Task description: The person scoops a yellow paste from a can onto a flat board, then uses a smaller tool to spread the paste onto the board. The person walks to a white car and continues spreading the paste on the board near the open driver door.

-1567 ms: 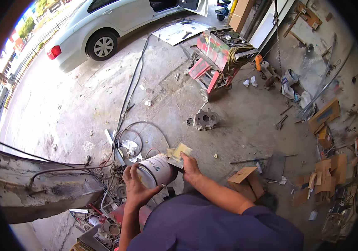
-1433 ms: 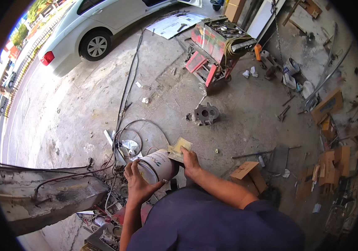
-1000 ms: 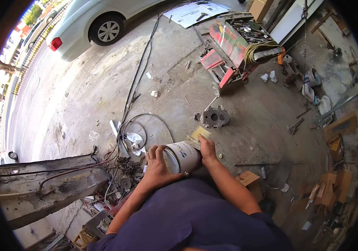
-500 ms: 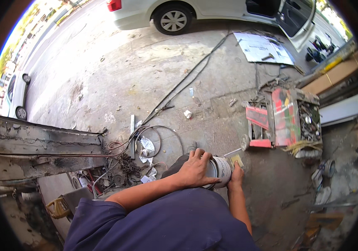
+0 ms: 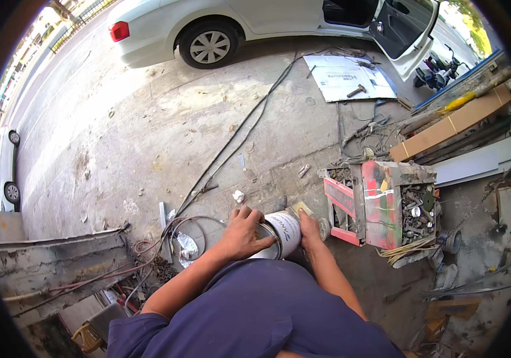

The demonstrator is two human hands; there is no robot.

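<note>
A metal can (image 5: 286, 228) with a white label lies tilted in front of my body, its round rimmed end facing left. My left hand (image 5: 245, 234) curls over that rimmed end, the thumb along the rim and the other fingers bent at the top. On the can's far right side, my right hand (image 5: 310, 230) closes on a yellowish flat piece (image 5: 301, 208), pressed near the can; its exact kind is unclear. Beside the right hand is a small round metal tin (image 5: 324, 229), partly hidden by the fingers. My torso covers the near part of the can.
A red toolbox (image 5: 381, 203) full of metal bits stands to the right. Dark cables (image 5: 243, 128) cross the concrete floor. Farther off, a hammer (image 5: 356, 91) lies on a white sheet (image 5: 333, 74) by a white car (image 5: 208, 36) with an open door. A long cardboard box (image 5: 452, 125) leans right.
The view has swung, so the toolbox and cables sit farther left and the car shows more. Both hands stay on the can and the flat piece, with little change of grip.
</note>
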